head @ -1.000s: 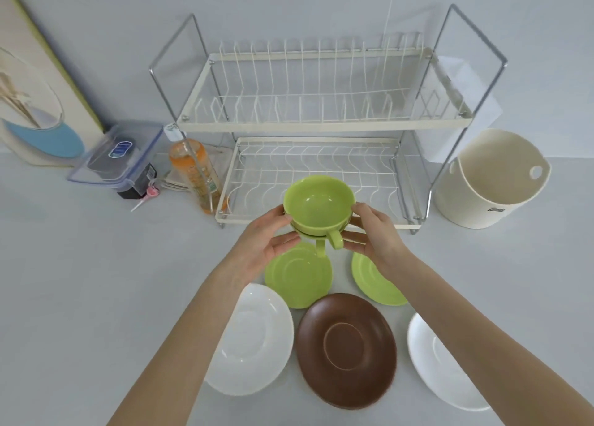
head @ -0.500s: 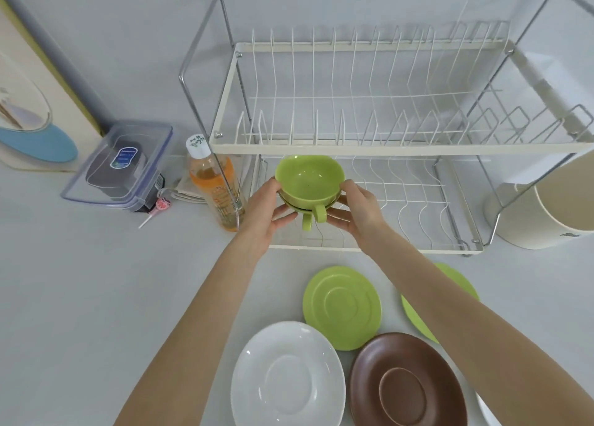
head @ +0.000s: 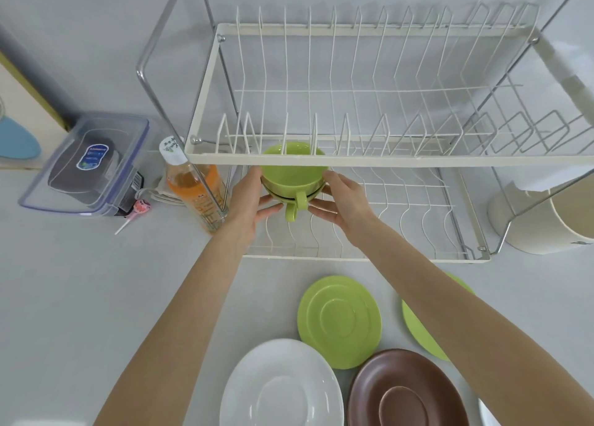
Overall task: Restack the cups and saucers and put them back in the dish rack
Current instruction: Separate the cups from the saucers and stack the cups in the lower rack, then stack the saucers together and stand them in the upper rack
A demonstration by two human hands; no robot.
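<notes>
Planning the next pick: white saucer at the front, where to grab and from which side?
Take the white saucer by its rim, probably at the left edge. It lies flat, face up, so the thin raised rim is the only graspable part. The brown saucer crowds its right side and the green saucer sits close behind, while the left side faces bare counter.

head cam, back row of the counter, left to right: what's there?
Clear lidded container → lollipop → orange bottle → left hand → stacked green cups → right hand → cream bucket. Both hands hold the cups inside the dish rack, lower tier.
</notes>
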